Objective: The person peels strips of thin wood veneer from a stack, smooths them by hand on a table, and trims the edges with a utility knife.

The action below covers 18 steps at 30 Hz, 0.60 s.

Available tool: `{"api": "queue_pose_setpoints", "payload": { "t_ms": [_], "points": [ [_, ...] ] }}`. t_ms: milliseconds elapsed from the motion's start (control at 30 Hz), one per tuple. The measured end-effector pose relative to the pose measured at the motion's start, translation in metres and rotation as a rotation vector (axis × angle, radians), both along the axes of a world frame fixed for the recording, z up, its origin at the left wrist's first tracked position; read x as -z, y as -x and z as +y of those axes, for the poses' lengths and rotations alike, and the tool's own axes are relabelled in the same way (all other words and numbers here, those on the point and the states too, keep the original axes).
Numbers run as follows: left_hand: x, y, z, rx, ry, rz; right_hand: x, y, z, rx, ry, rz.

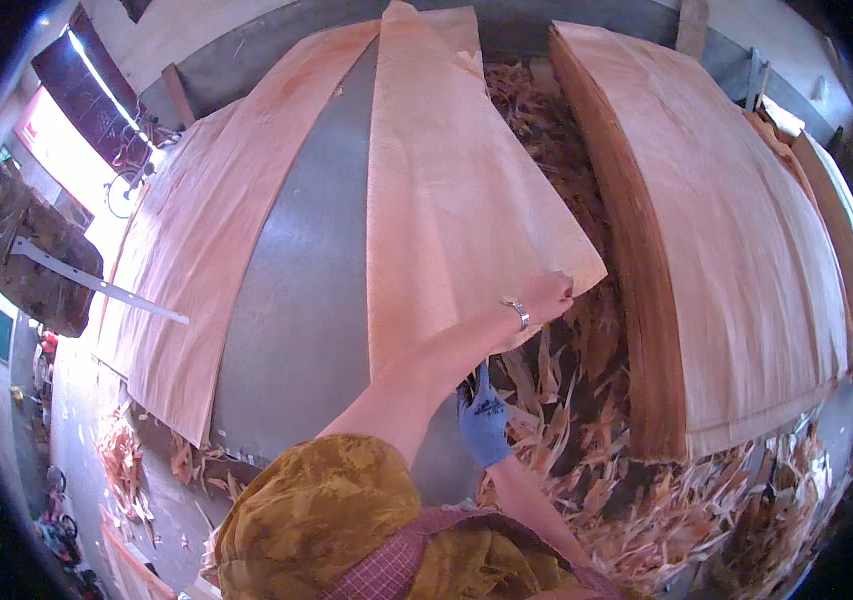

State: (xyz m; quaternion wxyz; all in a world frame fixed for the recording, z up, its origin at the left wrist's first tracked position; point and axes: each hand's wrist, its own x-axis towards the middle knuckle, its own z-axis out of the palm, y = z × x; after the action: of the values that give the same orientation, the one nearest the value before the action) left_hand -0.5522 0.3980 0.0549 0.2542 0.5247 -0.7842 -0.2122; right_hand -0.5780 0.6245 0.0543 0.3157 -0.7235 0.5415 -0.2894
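A thin, pale pinkish wood veneer sheet [451,200] lies lengthwise over a grey metal tabletop [291,270], its near right corner lifted. My left hand [546,297], bare and with a metal band at the wrist, reaches across to the right. Its fingers are closed on the sheet's edge near that corner. Below it, my right hand [486,425] wears a blue glove with dark smudges and sits by the sheet's near edge. Something dark shows at its fingers, partly hidden by my left forearm, and I cannot make out what it is.
More veneer [196,240] covers the table's left side, with a long pale strip [106,285] projecting over it. A thick veneer stack [746,240] stands to the right. Torn wood scraps [586,470] fill the gap and spread over the floor. A bright doorway is at far left.
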Motion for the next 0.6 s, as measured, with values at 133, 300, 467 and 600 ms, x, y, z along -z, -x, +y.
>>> {"api": "queue_pose_setpoints", "payload": {
  "t_ms": [133,300,467,600],
  "points": [
    [-0.025,0.002,0.014,0.025,-0.030,0.025,0.037,-0.012,-0.026,0.020,-0.035,-0.138],
    [-0.085,-0.013,0.043,0.046,-0.147,-0.011,0.023,-0.010,-0.048,0.079,-0.453,-0.674],
    [-0.139,-0.005,0.098,0.110,0.011,0.490,0.018,0.036,-0.077,0.111,-0.632,-1.092],
    [-0.142,-0.006,0.151,-0.008,-0.193,0.679,-0.074,0.129,-0.075,0.136,-0.913,-1.133]
  ]
}}
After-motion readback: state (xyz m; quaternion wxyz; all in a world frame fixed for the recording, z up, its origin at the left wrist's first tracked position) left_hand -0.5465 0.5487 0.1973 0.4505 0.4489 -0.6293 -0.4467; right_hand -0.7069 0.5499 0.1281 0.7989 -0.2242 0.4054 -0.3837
